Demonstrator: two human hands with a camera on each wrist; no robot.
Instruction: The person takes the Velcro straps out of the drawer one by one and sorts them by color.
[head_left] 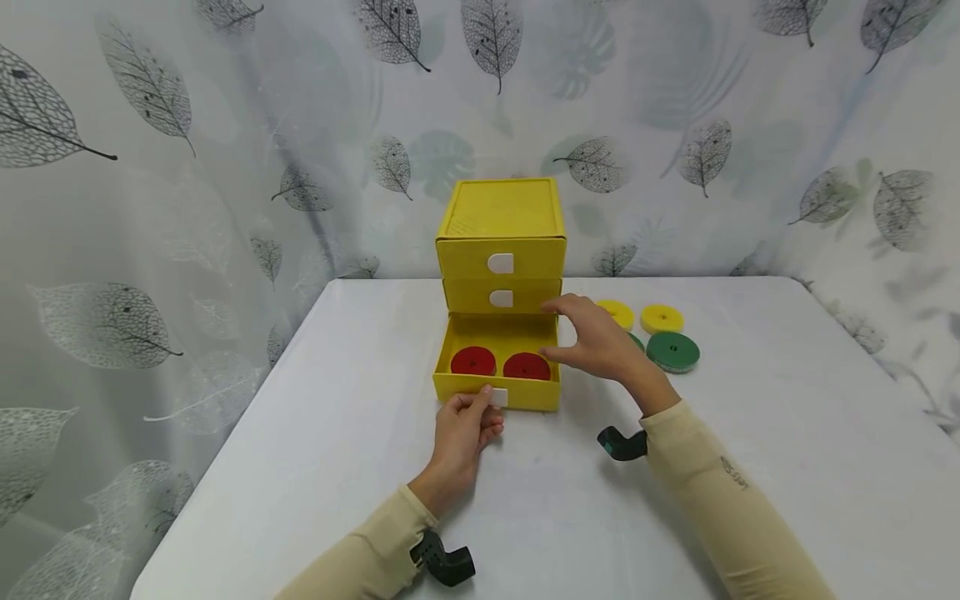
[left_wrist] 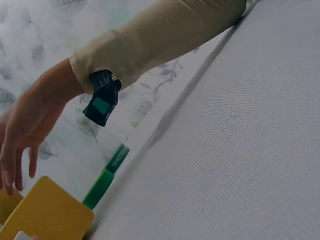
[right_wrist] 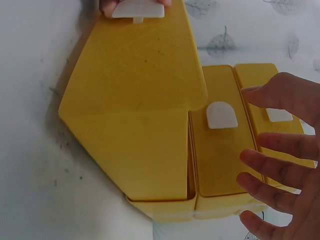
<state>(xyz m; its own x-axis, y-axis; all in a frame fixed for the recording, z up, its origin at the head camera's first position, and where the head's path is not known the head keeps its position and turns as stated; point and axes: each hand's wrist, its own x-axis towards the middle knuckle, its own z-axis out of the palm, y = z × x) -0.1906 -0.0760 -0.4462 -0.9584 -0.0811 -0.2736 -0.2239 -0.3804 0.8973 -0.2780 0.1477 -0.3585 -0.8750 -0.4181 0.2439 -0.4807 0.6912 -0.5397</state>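
Observation:
A yellow box of three stacked drawers (head_left: 502, 259) stands at the back of the table, its bottom drawer (head_left: 459, 387) pulled out. Inside that drawer lie two flat red rolls (head_left: 473, 361) side by side. My left hand (head_left: 457, 432) pinches the white tab (head_left: 498, 397) on the drawer's front; its fingertips also show at the tab (right_wrist: 138, 8) in the right wrist view. Over the drawer's right side is my right hand (head_left: 600, 339), thumb and fingers spread apart and holding nothing. The right wrist view shows the same spread fingers (right_wrist: 275, 167) beside the upper drawer fronts.
Right of the box lie flat green rolls (head_left: 672, 352), one partly hidden behind my right hand, and two yellow rolls (head_left: 662, 319) behind them. The white table (head_left: 337, 400) ends at a leaf-patterned curtain (head_left: 315, 125). Dark wrist devices (head_left: 624, 445) hang below both sleeves.

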